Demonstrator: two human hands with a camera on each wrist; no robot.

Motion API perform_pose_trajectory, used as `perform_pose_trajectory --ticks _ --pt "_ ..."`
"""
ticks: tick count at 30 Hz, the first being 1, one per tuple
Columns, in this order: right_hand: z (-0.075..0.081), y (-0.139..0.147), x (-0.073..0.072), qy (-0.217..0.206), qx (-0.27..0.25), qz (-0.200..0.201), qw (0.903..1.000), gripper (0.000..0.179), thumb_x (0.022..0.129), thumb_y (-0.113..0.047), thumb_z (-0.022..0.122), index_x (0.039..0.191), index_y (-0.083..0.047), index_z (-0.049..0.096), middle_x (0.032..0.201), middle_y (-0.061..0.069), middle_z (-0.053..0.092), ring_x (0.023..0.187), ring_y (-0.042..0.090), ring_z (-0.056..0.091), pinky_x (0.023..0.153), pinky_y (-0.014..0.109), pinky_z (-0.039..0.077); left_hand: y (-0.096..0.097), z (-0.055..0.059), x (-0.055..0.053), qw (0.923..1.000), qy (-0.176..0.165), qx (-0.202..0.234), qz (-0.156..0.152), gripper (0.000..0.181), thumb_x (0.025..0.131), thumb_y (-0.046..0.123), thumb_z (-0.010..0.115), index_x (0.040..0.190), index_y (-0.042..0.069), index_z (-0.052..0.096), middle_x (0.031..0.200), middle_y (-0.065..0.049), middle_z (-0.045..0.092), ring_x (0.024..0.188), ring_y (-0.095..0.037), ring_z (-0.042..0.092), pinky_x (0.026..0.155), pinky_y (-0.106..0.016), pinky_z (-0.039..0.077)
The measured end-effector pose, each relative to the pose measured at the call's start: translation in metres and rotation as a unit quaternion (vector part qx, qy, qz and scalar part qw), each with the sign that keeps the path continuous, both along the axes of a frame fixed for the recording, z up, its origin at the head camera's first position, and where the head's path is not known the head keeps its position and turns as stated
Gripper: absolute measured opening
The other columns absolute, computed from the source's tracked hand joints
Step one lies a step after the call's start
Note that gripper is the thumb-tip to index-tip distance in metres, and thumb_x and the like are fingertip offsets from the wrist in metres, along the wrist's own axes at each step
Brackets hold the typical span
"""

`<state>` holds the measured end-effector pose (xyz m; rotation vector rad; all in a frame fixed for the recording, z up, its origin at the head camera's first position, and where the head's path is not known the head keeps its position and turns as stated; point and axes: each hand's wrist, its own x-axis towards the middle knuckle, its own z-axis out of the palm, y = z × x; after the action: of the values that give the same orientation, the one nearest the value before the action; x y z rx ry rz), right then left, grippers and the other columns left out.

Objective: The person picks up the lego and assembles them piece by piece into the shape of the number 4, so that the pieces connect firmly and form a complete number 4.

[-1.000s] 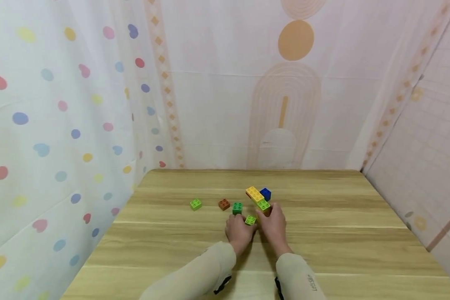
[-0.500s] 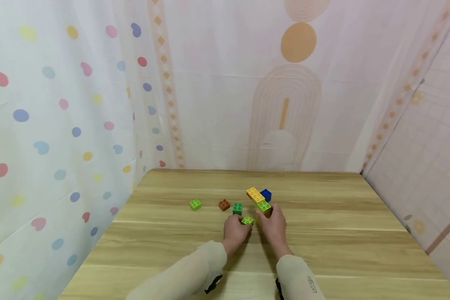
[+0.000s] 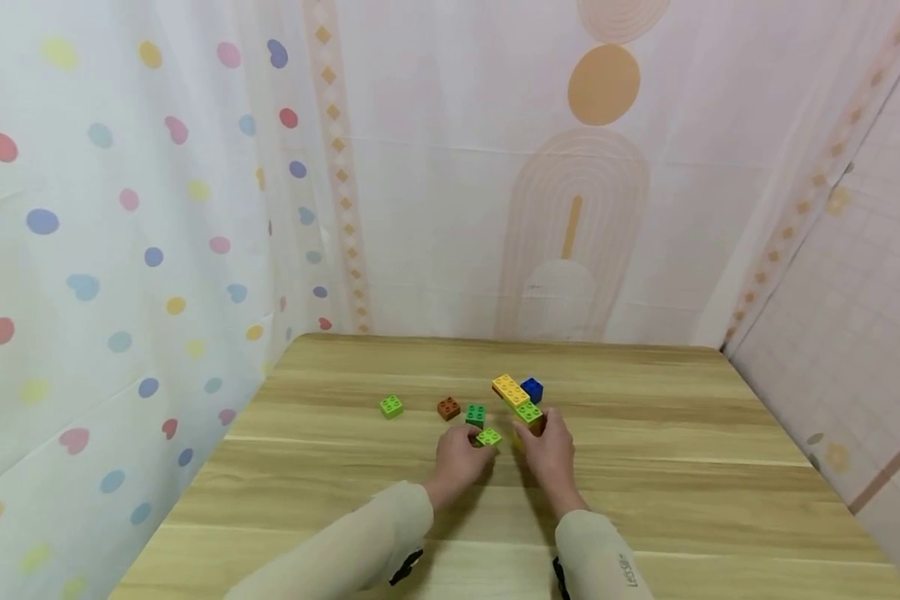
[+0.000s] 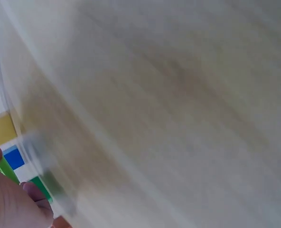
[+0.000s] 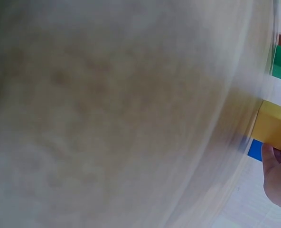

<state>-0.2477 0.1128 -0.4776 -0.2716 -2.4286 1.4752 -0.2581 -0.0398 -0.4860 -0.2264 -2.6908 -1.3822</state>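
My left hand [image 3: 457,462] pinches a light green toy brick [image 3: 489,437] between thumb and fingers, just in front of a dark green brick [image 3: 476,414]. In the left wrist view only a sliver of that light green brick [image 4: 7,170] shows. To the right, my right hand [image 3: 551,450] grips the near end of a joined brick build, which has a long yellow brick [image 3: 510,390] and a light green one [image 3: 528,412] on top. A yellow side [image 5: 273,126] of the build faces the right wrist camera. A small gap separates the two hands.
Behind the build sits a blue brick [image 3: 532,389]; whether it is joined cannot be told. A brown brick [image 3: 448,407] and another light green brick [image 3: 392,407] lie on the wooden table [image 3: 345,467] to the left. Curtains [image 3: 435,208] hang beyond the table's far edge.
My left hand has drawn leftward, away from the build, carrying the light green brick. My right hand and the build have stayed nearly in place.
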Motion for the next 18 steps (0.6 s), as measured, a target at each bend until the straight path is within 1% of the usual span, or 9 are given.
perform_pose_trajectory --ticks 3,5,8,10,15,18 --pt "-0.001 0.001 0.000 -0.003 0.002 0.005 1.0000 0.034 0.093 -0.019 0.072 0.114 0.001 0.054 0.108 0.018 0.062 0.094 0.027 0.060 0.078 0.040 0.051 -0.006 0.003 -0.001 0.9998 0.010 -0.013 -0.009 0.037 0.080 0.011 0.079 0.110 -0.008 0.068 0.104 -0.016 0.067 0.094 -0.027 0.062 0.081 -0.043 0.053" --pt "-0.001 0.002 0.001 -0.007 0.000 0.007 1.0000 0.034 0.093 -0.020 0.072 0.112 0.001 0.054 0.106 0.017 0.062 0.091 0.026 0.059 0.075 0.038 0.051 -0.011 0.004 0.000 0.9995 0.013 -0.023 -0.017 0.039 0.081 0.011 0.078 0.113 -0.007 0.068 0.106 -0.015 0.066 0.096 -0.027 0.061 0.082 -0.043 0.052" --pt "-0.001 0.003 0.000 -0.012 -0.004 0.016 0.9998 0.034 0.093 -0.020 0.072 0.114 0.000 0.054 0.107 0.017 0.062 0.091 0.025 0.058 0.075 0.037 0.050 -0.018 0.006 0.000 0.9990 0.021 -0.031 -0.026 0.037 0.081 0.012 0.078 0.112 -0.005 0.068 0.104 -0.013 0.063 0.094 -0.026 0.058 0.081 -0.042 0.050" --pt "-0.002 0.004 0.000 -0.017 -0.009 0.021 0.9996 0.035 0.094 -0.020 0.071 0.116 0.000 0.054 0.108 0.016 0.062 0.092 0.025 0.058 0.075 0.036 0.050 -0.023 0.007 0.000 0.9984 0.034 -0.032 -0.031 0.034 0.081 0.012 0.077 0.111 -0.004 0.069 0.102 -0.011 0.062 0.093 -0.025 0.057 0.079 -0.041 0.049" --pt "0.000 0.007 0.001 -0.030 -0.018 0.037 0.9987 0.035 0.095 -0.021 0.070 0.118 -0.001 0.053 0.108 0.014 0.060 0.092 0.025 0.055 0.073 0.033 0.048 -0.034 0.010 -0.004 0.9974 0.059 -0.017 -0.038 0.032 0.083 0.011 0.076 0.111 -0.003 0.070 0.101 -0.010 0.064 0.093 -0.027 0.059 0.078 -0.039 0.050" --pt "0.001 0.010 0.001 -0.036 -0.029 0.045 0.9979 0.033 0.095 -0.021 0.070 0.117 -0.002 0.054 0.105 0.013 0.059 0.090 0.024 0.054 0.071 0.031 0.047 -0.040 0.013 -0.008 0.9973 0.059 -0.005 -0.045 0.031 0.086 0.011 0.076 0.113 -0.002 0.069 0.101 -0.010 0.064 0.095 -0.029 0.059 0.079 -0.040 0.050"
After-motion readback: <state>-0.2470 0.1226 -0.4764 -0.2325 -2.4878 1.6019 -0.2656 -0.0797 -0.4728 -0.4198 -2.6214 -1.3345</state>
